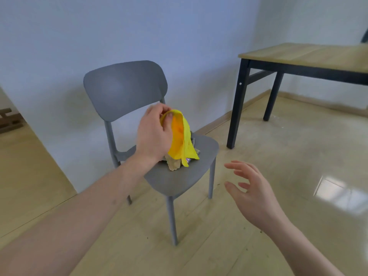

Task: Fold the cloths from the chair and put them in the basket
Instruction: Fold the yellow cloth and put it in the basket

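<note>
Centrally, pinched yellow cloth point(182, 136) in left hand point(154, 134) above grey chair point(179, 176); lower right, right hand point(253, 194) fingers point(237, 166) spread, empty.

Pale blue-white wall point(139, 26) meets a second white wall point(318, 18) in the right corner. Glossy beige tiled floor point(288, 156), with a bright light reflection point(342, 194) at right. Wood-topped table point(310, 54) on black legs stands near the corner. Wooden skirting point(217, 120) runs along the wall base.
</note>
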Demonstrator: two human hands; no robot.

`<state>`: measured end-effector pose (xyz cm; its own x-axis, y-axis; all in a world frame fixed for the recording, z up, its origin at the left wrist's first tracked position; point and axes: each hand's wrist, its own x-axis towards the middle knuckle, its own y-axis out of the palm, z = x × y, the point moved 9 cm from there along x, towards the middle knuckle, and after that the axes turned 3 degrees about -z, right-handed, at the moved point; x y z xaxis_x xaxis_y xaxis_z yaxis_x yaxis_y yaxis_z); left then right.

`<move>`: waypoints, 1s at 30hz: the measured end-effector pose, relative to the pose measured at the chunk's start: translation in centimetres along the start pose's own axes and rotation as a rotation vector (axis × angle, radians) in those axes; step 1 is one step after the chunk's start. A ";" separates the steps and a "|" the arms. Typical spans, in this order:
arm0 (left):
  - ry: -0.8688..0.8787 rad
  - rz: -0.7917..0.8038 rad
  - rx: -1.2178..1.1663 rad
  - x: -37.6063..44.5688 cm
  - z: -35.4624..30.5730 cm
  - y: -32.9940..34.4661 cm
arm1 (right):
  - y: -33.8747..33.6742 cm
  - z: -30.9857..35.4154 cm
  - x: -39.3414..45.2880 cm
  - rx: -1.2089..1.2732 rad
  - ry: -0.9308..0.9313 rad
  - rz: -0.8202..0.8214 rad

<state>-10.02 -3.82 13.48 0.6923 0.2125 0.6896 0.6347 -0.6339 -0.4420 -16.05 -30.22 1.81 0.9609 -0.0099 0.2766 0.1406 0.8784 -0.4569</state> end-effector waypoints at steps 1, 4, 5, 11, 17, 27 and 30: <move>0.018 -0.016 -0.037 0.6 -2.1 -1.0 | -0.5 0.3 -1.2 0.031 0.020 -0.018; 0.054 -0.050 -0.169 0.9 -7.6 -3.4 | -1.5 0.5 -5.0 0.104 0.077 -0.052; 0.071 -0.049 -0.202 0.5 -9.1 -3.9 | -1.7 0.4 -6.1 0.105 0.092 -0.044; 0.158 0.128 -0.251 -5.7 -14.4 -3.9 | -3.3 1.2 -9.9 0.188 0.118 0.067; 0.032 0.481 -0.285 -14.4 -11.9 1.1 | -3.4 -1.0 -12.7 0.234 0.248 0.257; -0.364 0.802 -0.337 -24.4 -5.3 6.5 | -2.9 -4.5 -15.0 -0.090 0.332 0.441; -0.389 0.869 -0.361 -25.0 -5.6 6.9 | -2.1 -5.3 -15.4 -0.170 0.330 0.473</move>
<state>-24.84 -17.69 -3.60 0.9689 -0.2421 -0.0509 -0.2382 -0.8571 -0.4569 -29.84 -34.44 -6.01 0.9480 0.1914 -0.2544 -0.3102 0.7350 -0.6029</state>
